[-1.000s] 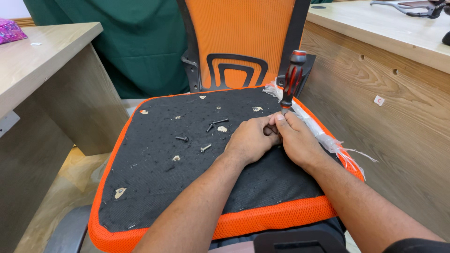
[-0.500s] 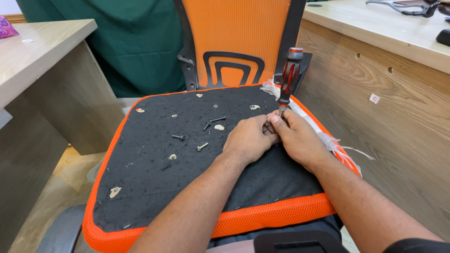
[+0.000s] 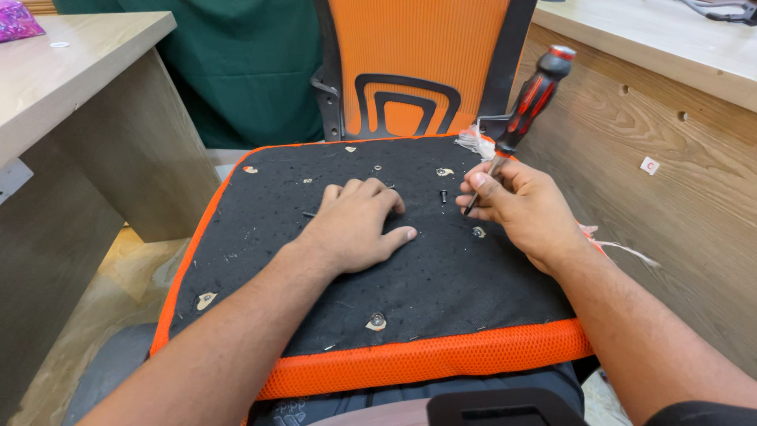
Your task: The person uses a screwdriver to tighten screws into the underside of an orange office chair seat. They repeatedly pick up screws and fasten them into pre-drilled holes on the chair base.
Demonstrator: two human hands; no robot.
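An upturned chair seat [image 3: 441,276] with a black underside and orange mesh rim lies in front of me. My left hand [image 3: 356,223] rests flat on it, fingers spread over some loose screws. My right hand [image 3: 522,207] grips the shaft of a red-and-black screwdriver [image 3: 523,108], its tip down on the seat beside a small black screw [image 3: 443,194]. Bolt holes show in the black fabric, one near the front edge [image 3: 377,321] and one close to my right hand [image 3: 479,232].
An orange mesh chair back [image 3: 418,63] stands behind the seat. A wooden desk panel [image 3: 678,181] rises on the right, another wooden desk [image 3: 71,95] on the left. Green cloth [image 3: 244,71] hangs behind. White plastic wrap [image 3: 473,142] lies at the seat's far right corner.
My left hand has left my right hand and moved left onto the loose screws. The right hand now holds the screwdriver tilted, tip on the seat. The camera has come closer.
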